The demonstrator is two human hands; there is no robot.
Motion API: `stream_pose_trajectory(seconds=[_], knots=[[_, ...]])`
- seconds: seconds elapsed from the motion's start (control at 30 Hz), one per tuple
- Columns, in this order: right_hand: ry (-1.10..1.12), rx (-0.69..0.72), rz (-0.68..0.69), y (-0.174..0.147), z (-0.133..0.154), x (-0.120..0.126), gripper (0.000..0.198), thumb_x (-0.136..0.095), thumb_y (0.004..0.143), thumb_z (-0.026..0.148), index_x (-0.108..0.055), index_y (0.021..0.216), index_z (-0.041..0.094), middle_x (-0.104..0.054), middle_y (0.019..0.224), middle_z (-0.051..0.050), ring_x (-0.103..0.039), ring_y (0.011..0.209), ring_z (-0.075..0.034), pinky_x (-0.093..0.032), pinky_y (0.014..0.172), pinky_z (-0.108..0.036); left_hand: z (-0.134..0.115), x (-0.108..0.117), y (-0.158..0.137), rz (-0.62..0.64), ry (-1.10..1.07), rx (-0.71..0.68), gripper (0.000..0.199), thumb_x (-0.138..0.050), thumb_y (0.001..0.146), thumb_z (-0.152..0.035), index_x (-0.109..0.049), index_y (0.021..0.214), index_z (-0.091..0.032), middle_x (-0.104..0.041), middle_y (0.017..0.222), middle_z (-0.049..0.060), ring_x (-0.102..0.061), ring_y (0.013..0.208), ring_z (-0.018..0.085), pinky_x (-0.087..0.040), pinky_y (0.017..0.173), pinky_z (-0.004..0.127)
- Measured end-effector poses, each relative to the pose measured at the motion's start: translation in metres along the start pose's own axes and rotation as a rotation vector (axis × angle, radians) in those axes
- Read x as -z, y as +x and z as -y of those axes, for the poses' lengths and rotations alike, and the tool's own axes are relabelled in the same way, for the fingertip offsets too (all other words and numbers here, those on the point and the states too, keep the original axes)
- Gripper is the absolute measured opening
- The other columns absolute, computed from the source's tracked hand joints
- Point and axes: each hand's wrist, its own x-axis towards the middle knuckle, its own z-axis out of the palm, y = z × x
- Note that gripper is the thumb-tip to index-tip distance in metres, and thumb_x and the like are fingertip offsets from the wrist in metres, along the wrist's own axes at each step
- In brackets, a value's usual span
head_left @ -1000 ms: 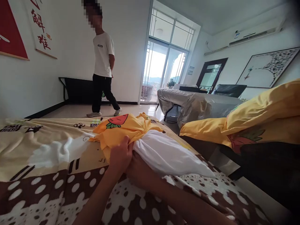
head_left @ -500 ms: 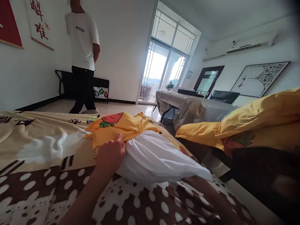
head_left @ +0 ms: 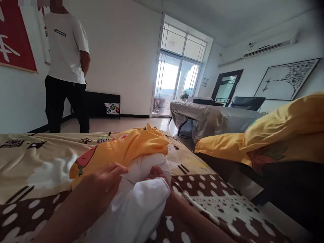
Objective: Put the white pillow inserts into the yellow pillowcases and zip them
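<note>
A yellow pillowcase [head_left: 126, 145] with a carrot print lies on the bed, its near edge over one end of a white pillow [head_left: 136, 209]. At the left of that edge is my left hand [head_left: 107, 179], slightly blurred, fingers closed on the pillowcase and pointing towards the pillow. My right hand [head_left: 158, 173] is closed on the pillow, fingers curled in its white cloth close to the pillowcase's mouth. Part of the right hand is hidden behind a fold. The pillow's near part bulges towards me between my forearms.
A patterned bedspread [head_left: 202, 194] covers the bed. On the right lies another yellow pillow [head_left: 286, 118] above a dark surface. A person [head_left: 67, 50] in a white shirt stands beyond the bed at left. A plastic-covered desk [head_left: 187, 108] stands further back.
My right hand has come out from beneath the pillow's right end to its middle, near the pillowcase. The pillow now points towards me, and the pillowcase has spread out. The person appears further left.
</note>
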Motion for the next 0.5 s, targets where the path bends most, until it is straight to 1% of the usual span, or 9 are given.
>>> stream_pose_trajectory(seconds=[0.03,0.07,0.1,0.13,0.2,0.27,0.37,0.43,0.5], knots=[[-0.009,0.109,0.029,0.002,0.008,-0.004,0.033,-0.052,0.075,0.037,-0.032,0.054,0.022,-0.041,0.049,0.005,-0.041,0.048,-0.009,-0.045,0.07,-0.029,0.0,-0.003,0.0,-0.013,-0.03,-0.076,0.031,-0.033,0.091,-0.03,-0.058,0.109,-0.031,-0.062,0.118,-0.001,-0.06,0.104,0.016,-0.047,0.087,0.027],[0.001,0.195,0.03,0.004,0.016,-0.008,0.032,-0.051,0.076,0.032,-0.031,0.054,0.021,-0.038,0.048,0.006,-0.037,0.046,-0.008,-0.043,0.069,-0.029,0.0,-0.007,0.001,-0.012,-0.041,-0.136,0.032,-0.033,0.091,-0.027,-0.057,0.112,-0.031,-0.058,0.126,-0.002,-0.057,0.111,0.015,-0.045,0.093,0.027],[0.008,0.254,0.017,0.006,0.024,-0.011,0.029,-0.05,0.077,0.027,-0.032,0.055,0.02,-0.038,0.048,0.007,-0.036,0.046,-0.008,-0.042,0.068,-0.028,0.001,-0.011,0.004,-0.005,-0.04,-0.177,0.034,-0.033,0.091,-0.023,-0.055,0.115,-0.031,-0.054,0.131,-0.002,-0.054,0.116,0.014,-0.043,0.097,0.027],[-0.013,0.304,0.003,0.007,0.03,-0.014,0.027,-0.048,0.08,0.024,-0.036,0.056,0.02,-0.038,0.048,0.007,-0.036,0.046,-0.008,-0.041,0.068,-0.028,0.003,-0.014,0.007,0.005,-0.031,-0.202,0.036,-0.034,0.09,-0.021,-0.053,0.119,-0.031,-0.052,0.134,-0.002,-0.051,0.119,0.014,-0.041,0.1,0.028],[-0.049,0.388,-0.02,0.008,0.041,-0.019,0.025,-0.046,0.084,0.023,-0.044,0.06,0.019,-0.04,0.048,0.007,-0.035,0.047,-0.008,-0.04,0.069,-0.028,0.01,-0.019,0.016,0.002,0.01,-0.214,0.039,-0.036,0.09,-0.02,-0.048,0.126,-0.03,-0.051,0.134,0.001,-0.048,0.121,0.016,-0.041,0.101,0.031],[-0.053,0.419,-0.021,0.01,0.048,-0.02,0.028,-0.044,0.088,0.023,-0.046,0.06,0.018,-0.04,0.048,0.007,-0.035,0.047,-0.008,-0.04,0.069,-0.027,0.02,-0.024,0.026,-0.038,0.088,-0.178,0.04,-0.039,0.091,-0.028,-0.045,0.131,-0.03,-0.051,0.133,0.003,-0.047,0.122,0.019,-0.04,0.101,0.036],[-0.055,0.407,-0.021,0.017,0.052,-0.018,0.035,-0.043,0.091,0.024,-0.042,0.056,0.018,-0.038,0.046,0.007,-0.034,0.047,-0.007,-0.038,0.068,-0.026,0.03,-0.032,0.036,-0.176,0.237,-0.083,0.046,-0.036,0.093,-0.041,-0.039,0.137,-0.03,-0.045,0.141,0.007,-0.04,0.129,0.024,-0.03,0.106,0.048],[-0.051,0.399,-0.027,0.023,0.053,-0.017,0.038,-0.041,0.092,0.024,-0.041,0.054,0.018,-0.037,0.046,0.007,-0.034,0.046,-0.007,-0.038,0.069,-0.025,0.03,-0.036,0.04,-0.231,0.3,-0.04,0.049,-0.031,0.094,-0.042,-0.035,0.14,-0.028,-0.041,0.145,0.007,-0.035,0.134,0.025,-0.026,0.106,0.051],[-0.033,0.406,-0.048,0.027,0.053,-0.017,0.04,-0.036,0.093,0.024,-0.041,0.054,0.018,-0.037,0.046,0.007,-0.033,0.045,-0.007,-0.038,0.069,-0.025,0.026,-0.037,0.042,-0.243,0.357,-0.022,0.046,-0.033,0.093,-0.035,-0.038,0.138,-0.024,-0.045,0.142,0.008,-0.037,0.132,0.026,-0.031,0.102,0.05]])
